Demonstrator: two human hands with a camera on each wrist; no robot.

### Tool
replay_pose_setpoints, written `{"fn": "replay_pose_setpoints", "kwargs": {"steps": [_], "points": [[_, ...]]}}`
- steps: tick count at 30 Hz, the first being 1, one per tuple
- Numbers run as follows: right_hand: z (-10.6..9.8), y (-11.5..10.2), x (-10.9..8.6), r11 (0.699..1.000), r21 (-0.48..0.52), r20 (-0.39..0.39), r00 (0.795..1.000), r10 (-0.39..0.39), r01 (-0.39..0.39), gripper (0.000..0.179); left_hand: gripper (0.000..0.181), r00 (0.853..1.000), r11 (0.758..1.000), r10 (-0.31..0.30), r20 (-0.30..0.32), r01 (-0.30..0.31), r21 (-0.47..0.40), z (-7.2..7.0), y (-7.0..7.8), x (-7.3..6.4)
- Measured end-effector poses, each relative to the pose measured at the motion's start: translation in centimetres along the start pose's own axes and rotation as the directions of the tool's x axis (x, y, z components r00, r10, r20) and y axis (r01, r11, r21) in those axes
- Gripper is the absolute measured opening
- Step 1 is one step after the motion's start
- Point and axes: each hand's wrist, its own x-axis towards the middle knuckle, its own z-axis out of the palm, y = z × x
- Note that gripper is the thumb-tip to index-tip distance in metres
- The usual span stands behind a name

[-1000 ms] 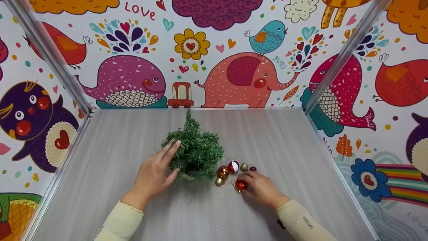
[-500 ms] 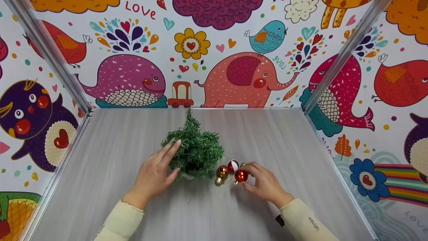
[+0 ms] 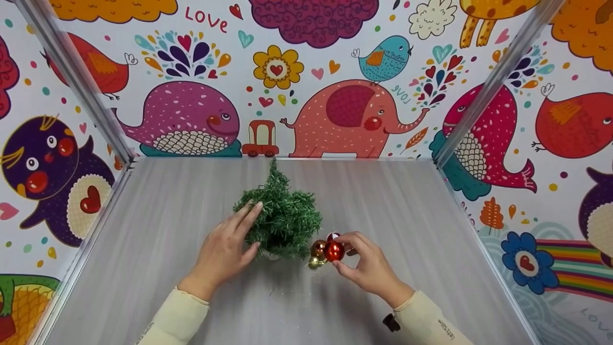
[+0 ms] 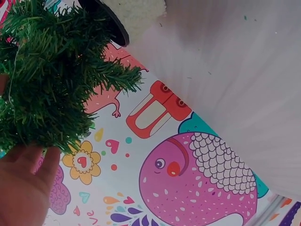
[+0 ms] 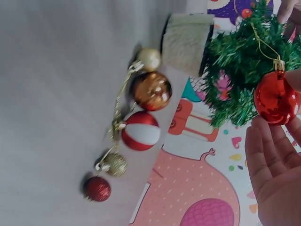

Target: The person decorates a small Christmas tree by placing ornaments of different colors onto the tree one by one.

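Note:
A small artificial Christmas tree [image 3: 283, 215] stands on the table in the head view. Against its left side rests my left hand [image 3: 224, 251], its fingers straight and touching the green branches [image 4: 51, 94]. My right hand [image 3: 371, 266] pinches a shiny red bauble [image 3: 334, 251] between thumb and fingers, to the right of the tree. A gold cap and string loop top this bauble [image 5: 275, 99] in the right wrist view. Beneath the tree shows its pale, rough-covered base [image 5: 187, 44].
Loose baubles lie on the table near the base: a pale gold one [image 5: 149, 60], a copper one [image 5: 152, 91], a red-and-white one [image 5: 141, 131], a gold glitter one [image 5: 115, 164] and a dark red one [image 5: 97, 189]. Patterned walls [image 3: 191, 115] bound the table.
The right hand has picked up the red bauble from among the others, raised it and carried it left toward the tree. My left hand stays on the branches.

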Motion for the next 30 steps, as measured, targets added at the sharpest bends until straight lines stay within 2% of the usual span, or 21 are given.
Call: {"fn": "replay_pose_setpoints", "kwargs": {"steps": [7,16,23,27,30], "points": [[0.4,-1.2,0.9,0.995,0.082,-0.043,0.997,0.059,-0.056,0.042,0.094,1.0,1.0,0.004,-0.017,-0.004,0.002,0.0,0.0,-0.1],[1.2,-2.0,1.1,0.972,0.184,-0.05,0.986,0.158,-0.147,0.039,0.092,0.997,0.999,0.02,-0.072,-0.018,0.035,0.5,0.2,-0.1],[1.7,-2.5,1.3,0.954,0.245,-0.055,0.981,0.188,-0.17,0.04,0.091,0.992,0.998,0.035,-0.117,-0.028,0.06,0.8,0.5,0.2],[1.5,-4.0,1.9,0.953,0.257,-0.075,0.98,0.185,-0.16,0.04,0.089,0.99,0.997,0.05,-0.13,-0.041,0.069,0.7,0.7,0.3],[1.3,-5.3,2.3,0.941,0.289,-0.077,0.975,0.208,-0.178,0.039,0.088,0.988,0.995,0.071,-0.14,-0.062,0.073,0.7,0.8,0.3]]}}
